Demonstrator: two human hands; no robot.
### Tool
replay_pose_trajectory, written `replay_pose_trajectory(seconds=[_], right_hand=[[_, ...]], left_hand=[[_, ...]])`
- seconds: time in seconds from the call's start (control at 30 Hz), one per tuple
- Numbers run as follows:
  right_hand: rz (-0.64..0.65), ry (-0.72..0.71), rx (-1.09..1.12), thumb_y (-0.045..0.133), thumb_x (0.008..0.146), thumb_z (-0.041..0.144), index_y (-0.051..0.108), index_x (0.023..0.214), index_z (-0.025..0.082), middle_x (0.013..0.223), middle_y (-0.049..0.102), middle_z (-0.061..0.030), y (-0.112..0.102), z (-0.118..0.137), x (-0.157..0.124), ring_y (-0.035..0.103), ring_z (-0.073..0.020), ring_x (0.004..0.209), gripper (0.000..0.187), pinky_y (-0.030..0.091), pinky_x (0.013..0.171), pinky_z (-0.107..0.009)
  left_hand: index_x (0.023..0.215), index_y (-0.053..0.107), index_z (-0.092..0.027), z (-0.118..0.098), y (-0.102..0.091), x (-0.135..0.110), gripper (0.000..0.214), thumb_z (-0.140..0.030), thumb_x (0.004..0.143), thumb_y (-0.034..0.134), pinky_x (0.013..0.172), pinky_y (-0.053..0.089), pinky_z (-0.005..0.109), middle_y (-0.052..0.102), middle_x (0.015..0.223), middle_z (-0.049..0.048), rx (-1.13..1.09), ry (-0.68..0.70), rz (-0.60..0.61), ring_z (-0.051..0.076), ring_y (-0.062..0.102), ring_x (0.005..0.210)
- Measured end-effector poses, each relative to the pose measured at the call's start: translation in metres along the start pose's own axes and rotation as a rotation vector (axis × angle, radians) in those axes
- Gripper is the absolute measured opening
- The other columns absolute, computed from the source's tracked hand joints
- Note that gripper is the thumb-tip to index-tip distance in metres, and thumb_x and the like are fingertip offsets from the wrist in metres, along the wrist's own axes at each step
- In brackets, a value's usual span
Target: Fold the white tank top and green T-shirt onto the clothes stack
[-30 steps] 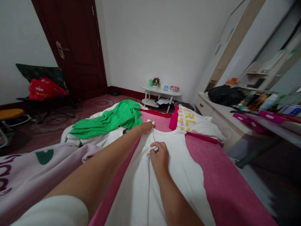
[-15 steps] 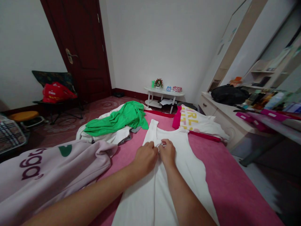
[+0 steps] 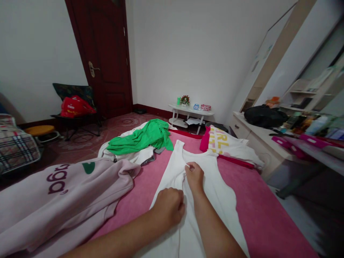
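A white sleeveless garment (image 3: 215, 204) lies spread over the pink bed cover, its neckline and straps toward the far side. A line runs down the middle of its front. My right hand (image 3: 195, 175) pinches the cloth at that front line, just below the neckline. Closer to me, my left hand (image 3: 170, 208) is closed on the same line lower down; its fingertips are partly hidden. Small folds show in the cloth between the two hands.
On the left lies a pale pink sweatshirt (image 3: 102, 193). Beyond it, a green garment (image 3: 142, 138) tops a pile of white clothes. At the far right of the pink bed cover (image 3: 274, 215) is a folded white shirt (image 3: 233, 143) with yellow letters. A dresser (image 3: 249, 132) stands to the right.
My left hand has moved down the garment's front toward me, away from my right hand. My right hand stays near the neckline. The view has shifted slightly left.
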State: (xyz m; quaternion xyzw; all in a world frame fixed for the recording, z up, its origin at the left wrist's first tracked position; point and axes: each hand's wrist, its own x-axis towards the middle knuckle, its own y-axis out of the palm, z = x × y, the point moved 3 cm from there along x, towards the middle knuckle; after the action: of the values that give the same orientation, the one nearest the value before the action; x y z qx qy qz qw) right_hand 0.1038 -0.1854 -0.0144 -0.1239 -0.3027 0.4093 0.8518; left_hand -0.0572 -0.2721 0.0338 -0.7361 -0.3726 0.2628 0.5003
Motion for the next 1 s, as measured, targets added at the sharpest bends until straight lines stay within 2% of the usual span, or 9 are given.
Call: replay_pose_trajectory(seconds=[0.2, 0.37, 0.47, 0.53, 0.63, 0.7, 0.8, 0.9, 1.0], right_hand=[[-0.062, 0.001, 0.007, 0.051, 0.069, 0.030, 0.063, 0.078, 0.018, 0.074, 0.063, -0.0048, -0.002, -0.005, 0.003, 0.056, -0.0190, 0.069, 0.019, 0.045, 0.071, -0.030], [-0.101, 0.006, 0.020, 0.054, 0.068, 0.033, 0.062, 0.081, 0.018, 0.083, 0.061, -0.0070, -0.005, -0.002, 0.003, 0.056, -0.0196, 0.072, 0.021, 0.045, 0.078, -0.034], [-0.119, 0.055, 0.067, 0.053, 0.071, 0.036, 0.061, 0.084, 0.018, 0.082, 0.062, -0.0067, -0.005, -0.004, 0.003, 0.057, -0.0200, 0.072, 0.024, 0.047, 0.076, -0.035], [-0.104, 0.090, 0.111, 0.052, 0.071, 0.037, 0.059, 0.085, 0.018, 0.079, 0.063, -0.0049, -0.005, -0.008, 0.002, 0.059, -0.0198, 0.072, 0.024, 0.049, 0.071, -0.034], [-0.044, 0.118, 0.171, 0.053, 0.070, 0.035, 0.057, 0.090, 0.019, 0.081, 0.064, -0.0033, -0.006, -0.011, 0.000, 0.062, -0.0192, 0.075, 0.026, 0.051, 0.067, -0.032], [0.013, 0.116, 0.196, 0.055, 0.067, 0.032, 0.056, 0.093, 0.018, 0.086, 0.064, -0.0045, -0.012, -0.009, -0.006, 0.063, -0.0196, 0.079, 0.029, 0.052, 0.069, -0.033], [0.082, 0.086, 0.194, 0.056, 0.062, 0.024, 0.056, 0.095, 0.018, 0.098, 0.061, -0.0074, -0.034, 0.007, -0.029, 0.061, -0.0217, 0.092, 0.033, 0.052, 0.075, -0.034], [0.197, -0.085, 0.104, 0.048, 0.059, 0.011, 0.057, 0.091, 0.021, 0.108, 0.056, -0.0062, -0.070, 0.049, -0.076, 0.054, -0.0212, 0.103, 0.035, 0.047, 0.083, -0.036], [0.564, -0.314, 0.044, 0.043, 0.056, 0.003, 0.056, 0.079, 0.022, 0.093, 0.058, -0.0021, -0.099, 0.099, -0.141, 0.054, -0.0172, 0.094, 0.033, 0.043, 0.085, -0.033]], left_hand=[[0.080, 0.068, -0.020, 0.001, 0.006, 0.002, 0.017, -0.026, 0.079, 0.052, 0.059, 0.041, 0.024, 0.071, 0.078, 0.0043, -0.211, 0.092, 0.006, 0.018, 0.064, 0.069], [0.087, 0.067, -0.019, 0.005, 0.010, 0.000, 0.026, -0.019, 0.086, 0.041, 0.066, 0.045, 0.025, 0.070, 0.082, 0.0053, -0.242, 0.156, -0.040, 0.017, 0.064, 0.073], [0.112, 0.061, -0.017, 0.005, 0.013, -0.004, 0.032, -0.016, 0.087, 0.041, 0.085, 0.047, 0.031, 0.065, 0.108, 0.0096, -0.179, 0.226, -0.191, 0.020, 0.061, 0.098], [0.131, 0.048, -0.012, 0.006, 0.019, -0.006, 0.044, -0.021, 0.088, 0.043, 0.103, 0.038, 0.040, 0.051, 0.132, 0.0154, -0.081, 0.245, -0.247, 0.026, 0.047, 0.122], [0.141, 0.035, -0.006, 0.009, 0.028, -0.006, 0.055, -0.033, 0.093, 0.038, 0.114, 0.021, 0.048, 0.031, 0.149, 0.0189, 0.033, 0.247, -0.209, 0.030, 0.025, 0.139], [0.142, 0.033, -0.006, 0.011, 0.031, -0.005, 0.056, -0.036, 0.095, 0.033, 0.115, 0.017, 0.047, 0.026, 0.151, 0.0174, 0.057, 0.268, -0.166, 0.029, 0.019, 0.141], [0.143, 0.031, -0.008, 0.015, 0.030, -0.004, 0.054, -0.034, 0.096, 0.031, 0.116, 0.018, 0.044, 0.025, 0.152, 0.0153, 0.054, 0.302, -0.124, 0.026, 0.020, 0.141], [0.142, 0.033, -0.009, 0.017, 0.029, -0.002, 0.052, -0.031, 0.095, 0.032, 0.115, 0.021, 0.042, 0.027, 0.152, 0.0147, 0.039, 0.336, -0.111, 0.024, 0.021, 0.141], [0.141, 0.033, -0.008, 0.019, 0.030, 0.000, 0.052, -0.031, 0.094, 0.033, 0.115, 0.021, 0.042, 0.027, 0.152, 0.0153, 0.044, 0.358, -0.112, 0.023, 0.020, 0.141]])
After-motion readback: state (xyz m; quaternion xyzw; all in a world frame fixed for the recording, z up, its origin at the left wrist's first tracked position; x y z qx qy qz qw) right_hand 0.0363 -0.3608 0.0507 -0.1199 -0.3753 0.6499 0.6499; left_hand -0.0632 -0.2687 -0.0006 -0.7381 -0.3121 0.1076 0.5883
